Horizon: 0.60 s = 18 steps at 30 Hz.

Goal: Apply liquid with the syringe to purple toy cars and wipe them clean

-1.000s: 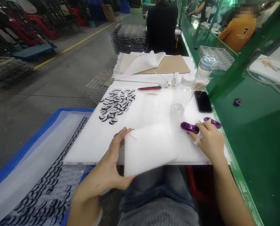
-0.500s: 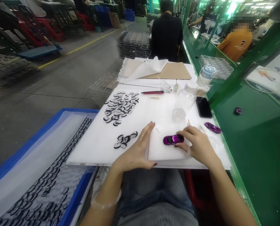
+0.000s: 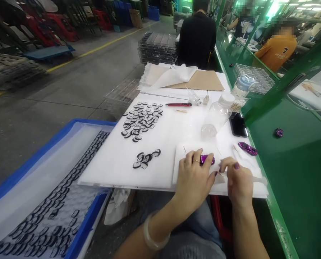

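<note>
Left hand [image 3: 194, 180] gripping purple toy car [image 3: 203, 159]; right hand [image 3: 238, 183] pinching something too small to tell.

A red utility knife [image 3: 178, 104], a clear plastic bottle [image 3: 216, 118] and a black smartphone [image 3: 238, 124] lie toward the far end of the white board [image 3: 106, 172], with a blue-rimmed tray [image 3: 39, 154] to the left.

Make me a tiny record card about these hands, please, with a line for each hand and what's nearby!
left hand: fingers curled over a shiny purple toy car
right hand: just right of that car, grip unclear
under them: a white foam sheet on a bigger white foam board
nearby: a second shiny purple toy car, a black smartphone
</note>
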Motion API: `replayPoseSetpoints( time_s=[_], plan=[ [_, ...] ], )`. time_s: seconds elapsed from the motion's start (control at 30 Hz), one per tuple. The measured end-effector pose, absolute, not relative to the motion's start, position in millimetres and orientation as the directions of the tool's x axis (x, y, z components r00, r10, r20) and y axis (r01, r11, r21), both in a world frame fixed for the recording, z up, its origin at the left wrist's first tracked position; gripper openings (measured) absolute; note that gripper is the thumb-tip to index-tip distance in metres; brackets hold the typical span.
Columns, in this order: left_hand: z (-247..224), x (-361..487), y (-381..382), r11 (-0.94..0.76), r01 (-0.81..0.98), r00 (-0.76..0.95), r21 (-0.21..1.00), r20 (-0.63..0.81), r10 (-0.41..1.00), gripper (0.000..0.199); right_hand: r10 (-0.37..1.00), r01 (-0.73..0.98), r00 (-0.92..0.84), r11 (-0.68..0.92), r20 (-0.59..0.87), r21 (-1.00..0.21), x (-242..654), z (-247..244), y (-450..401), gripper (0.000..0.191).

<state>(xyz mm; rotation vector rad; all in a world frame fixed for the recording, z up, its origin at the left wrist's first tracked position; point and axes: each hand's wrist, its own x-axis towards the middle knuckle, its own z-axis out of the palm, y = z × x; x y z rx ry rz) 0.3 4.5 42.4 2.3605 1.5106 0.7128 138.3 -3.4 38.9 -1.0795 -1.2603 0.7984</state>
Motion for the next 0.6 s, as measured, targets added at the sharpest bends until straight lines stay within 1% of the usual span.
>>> replayPoseSetpoints(
  time_s=[0.07, 0.13, 0.2, 0.27, 0.33, 0.37, 0.47, 0.5, 0.53, 0.57, 0.6],
  plan=[
    [42, -2, 5, -0.445, 0.752, 0.369, 0.487, 0.248, 0.896, 0.036, 0.937, -0.057, 0.121, 0.336, 0.327, -0.940, 136, 35, -2, 0.056],
    [42, -8, 5, -0.479, 0.708, 0.410, 0.519, 0.250, 0.877, 0.026, 0.936, -0.202, 0.144, 0.346, 0.322, -0.916, 135, 33, -1, 0.055],
    [44, -17, 5, -0.537, 0.624, 0.483, 0.568, 0.260, 0.836, 0.018, 0.928, -0.281, 0.207, 0.359, 0.309, -0.890, 135, 31, -2, 0.053],
    [46, -24, 5, -0.576, 0.523, 0.542, 0.628, 0.277, 0.794, 0.017, 0.923, -0.332, 0.259, 0.362, 0.285, -0.871, 135, 30, -2, 0.053],
    [47, -26, 4, -0.568, 0.495, 0.541, 0.658, 0.278, 0.794, 0.013, 0.919, -0.375, 0.297, 0.363, 0.261, -0.853, 135, 29, -2, 0.054],
    [47, -25, 3, -0.556, 0.519, 0.524, 0.649, 0.273, 0.807, 0.013, 0.917, -0.392, 0.311, 0.364, 0.251, -0.845, 135, 28, -2, 0.055],
    [43, -18, 0, -0.559, 0.622, 0.498, 0.548, 0.274, 0.823, 0.025, 0.909, -0.430, 0.350, 0.370, 0.225, -0.824, 133, 24, -2, 0.055],
    [41, -15, 0, -0.576, 0.629, 0.508, 0.523, 0.284, 0.813, 0.023, 0.905, -0.442, 0.366, 0.374, 0.217, -0.816, 133, 23, -2, 0.055],
    [40, -14, -1, -0.591, 0.618, 0.516, 0.518, 0.299, 0.803, 0.016, 0.900, -0.453, 0.383, 0.378, 0.207, -0.807, 134, 22, -3, 0.055],
    [40, -15, -1, -0.598, 0.595, 0.520, 0.537, 0.311, 0.796, 0.007, 0.896, -0.463, 0.399, 0.381, 0.196, -0.800, 135, 21, -4, 0.054],
    [40, -18, -1, -0.596, 0.562, 0.522, 0.573, 0.314, 0.793, 0.003, 0.891, -0.471, 0.413, 0.384, 0.186, -0.794, 137, 21, -6, 0.054]
  ],
)
